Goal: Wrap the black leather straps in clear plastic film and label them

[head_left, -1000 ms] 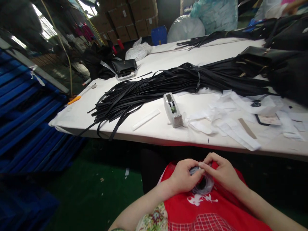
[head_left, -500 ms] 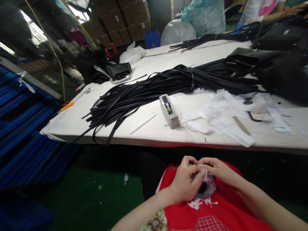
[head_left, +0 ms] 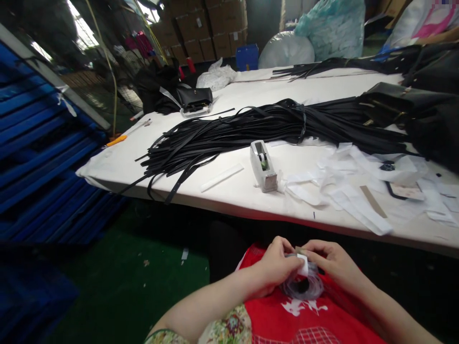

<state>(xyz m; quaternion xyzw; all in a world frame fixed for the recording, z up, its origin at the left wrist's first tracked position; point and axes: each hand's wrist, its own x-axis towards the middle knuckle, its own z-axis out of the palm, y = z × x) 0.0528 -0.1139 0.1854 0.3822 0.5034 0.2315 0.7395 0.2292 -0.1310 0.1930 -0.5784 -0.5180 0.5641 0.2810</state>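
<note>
My left hand is closed, its thumb pressed over a white tag on a ring-shaped coil of clear, greyish plastic. The coil rests low over the red apron, its dark centre hole facing up. From the other side my right hand comes in with thumb and forefinger pinched at the coil's upper edge. A small grey-brown strip shows between the fingertips of both hands. The remaining fingers and the coil's far side are partly hidden.
On the white table lie a tape dispenser, a long bundle of black straps, loose white strips and black bags. Blue slatted pallets stand at the left. The table's front edge runs just beyond my hands.
The view has turned a little left, shifting the table rightward. My left hand has drawn back slightly, so more of the coil shows. The grey-brown strip now stands out between the fingertips.
</note>
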